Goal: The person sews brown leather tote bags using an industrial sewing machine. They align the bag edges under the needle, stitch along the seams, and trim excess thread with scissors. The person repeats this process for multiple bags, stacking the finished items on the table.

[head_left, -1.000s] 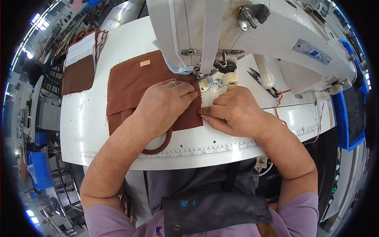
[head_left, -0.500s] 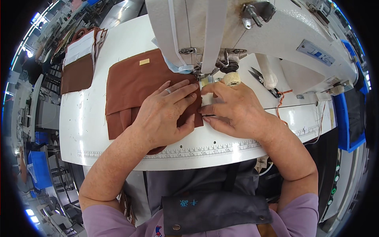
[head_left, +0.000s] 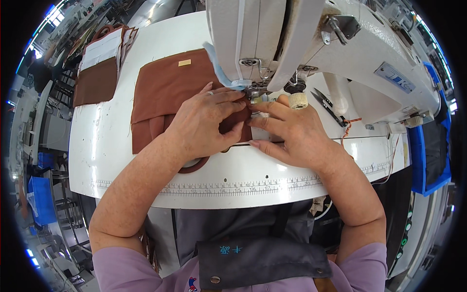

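Note:
A reddish-brown fabric piece (head_left: 168, 90) with a small yellowish label (head_left: 185, 63) lies on the white sewing table, its right edge at the presser foot (head_left: 254, 93) of a sewing machine. My left hand (head_left: 206, 119) rests on the fabric, fingers stretched toward the foot and thumb apart. At the fabric's right edge is my right hand (head_left: 289, 129), fingers spread, the tips touching the edge. The fingers of both hands are close to the needle area, which the machine head partly hides. A brown looped strap (head_left: 197, 167) pokes out below my left forearm.
Black thread snips (head_left: 331, 108) and an orange-red cord (head_left: 346, 130) lie right of my right hand. The machine arm (head_left: 379, 63) spans the upper right. Layered brown and white pieces (head_left: 97, 73) sit at the far left. A ruler strip (head_left: 233, 189) runs along the front edge.
The fabric has slid away from the table's front edge past the presser foot, both hands moving with it. More of the looped strap shows. The whole view has also shifted slightly.

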### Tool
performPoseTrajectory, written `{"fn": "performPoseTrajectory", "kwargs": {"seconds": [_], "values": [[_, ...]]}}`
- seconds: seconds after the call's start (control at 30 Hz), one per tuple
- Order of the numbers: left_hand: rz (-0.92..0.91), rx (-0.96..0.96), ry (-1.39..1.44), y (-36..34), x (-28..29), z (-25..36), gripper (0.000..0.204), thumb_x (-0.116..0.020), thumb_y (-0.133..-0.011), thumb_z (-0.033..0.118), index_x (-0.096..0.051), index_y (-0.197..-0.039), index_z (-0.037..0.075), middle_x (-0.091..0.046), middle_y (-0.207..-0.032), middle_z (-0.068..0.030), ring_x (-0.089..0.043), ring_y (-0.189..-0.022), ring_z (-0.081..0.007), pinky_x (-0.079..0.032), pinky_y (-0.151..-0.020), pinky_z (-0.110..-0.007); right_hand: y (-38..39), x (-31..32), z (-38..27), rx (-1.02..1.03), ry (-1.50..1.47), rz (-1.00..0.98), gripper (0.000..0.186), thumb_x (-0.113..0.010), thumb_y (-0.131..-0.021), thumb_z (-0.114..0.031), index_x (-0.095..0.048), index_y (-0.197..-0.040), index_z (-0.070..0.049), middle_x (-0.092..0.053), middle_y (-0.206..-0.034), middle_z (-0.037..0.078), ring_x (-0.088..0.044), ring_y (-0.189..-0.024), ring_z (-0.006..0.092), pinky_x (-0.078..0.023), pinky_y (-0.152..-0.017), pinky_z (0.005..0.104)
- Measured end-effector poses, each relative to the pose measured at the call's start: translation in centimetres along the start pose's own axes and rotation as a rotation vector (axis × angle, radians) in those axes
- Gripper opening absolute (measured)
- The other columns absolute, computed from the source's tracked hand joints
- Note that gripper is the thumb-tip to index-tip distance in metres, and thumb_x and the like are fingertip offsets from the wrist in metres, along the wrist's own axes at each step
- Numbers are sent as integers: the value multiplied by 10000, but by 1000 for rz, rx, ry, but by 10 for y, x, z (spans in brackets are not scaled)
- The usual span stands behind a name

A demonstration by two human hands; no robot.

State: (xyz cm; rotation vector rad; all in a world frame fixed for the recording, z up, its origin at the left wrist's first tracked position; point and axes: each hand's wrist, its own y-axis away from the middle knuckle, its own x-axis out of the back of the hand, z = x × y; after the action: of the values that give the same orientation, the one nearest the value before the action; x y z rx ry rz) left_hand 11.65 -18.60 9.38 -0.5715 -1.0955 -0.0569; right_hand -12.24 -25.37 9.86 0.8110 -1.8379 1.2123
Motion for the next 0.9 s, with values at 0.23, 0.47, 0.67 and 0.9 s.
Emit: {"fn": "performPoseTrajectory", "kwargs": {"seconds": [0.23,0.47,0.67,0.9], "values": [[26,10,33,-16,0,-17,358,-767,-785,140,-773,-1118,8,-762,-913,-173,-734,-787,-318,-590,-737,-400,-5,-3,0,-43,27,37,401,-796,-850,-366,-757,-1116,-69,-717,-1115,85,-657,-1041,301,-523,-862,434],[40,16,39,-17,0,-17,362,-762,-791,131,-766,-1129,1,-751,-888,-186,-723,-754,-327,-588,-720,-403,-2,-5,3,-39,46,49,369,-798,-855,-331,-750,-1116,-76,-682,-984,93,-651,-935,302,-513,-792,437],[-30,54,83,-13,4,-18,394,-733,-824,115,-732,-1197,-12,-735,-1110,-228,-711,-998,-375,-577,-893,-434,0,-10,11,-49,54,83,280,-787,-877,-314,-751,-1045,-93,-646,-879,101,-657,-842,304,-513,-742,448],[-88,104,46,-1,9,-15,451,-704,-832,93,-696,-1275,12,-680,-1329,-182,-592,-1303,-369,-422,-1157,-496,2,-14,17,-58,38,115,219,-782,-888,-285,-760,-1008,-103,-642,-875,110,-667,-806,332,-535,-735,464]]}}
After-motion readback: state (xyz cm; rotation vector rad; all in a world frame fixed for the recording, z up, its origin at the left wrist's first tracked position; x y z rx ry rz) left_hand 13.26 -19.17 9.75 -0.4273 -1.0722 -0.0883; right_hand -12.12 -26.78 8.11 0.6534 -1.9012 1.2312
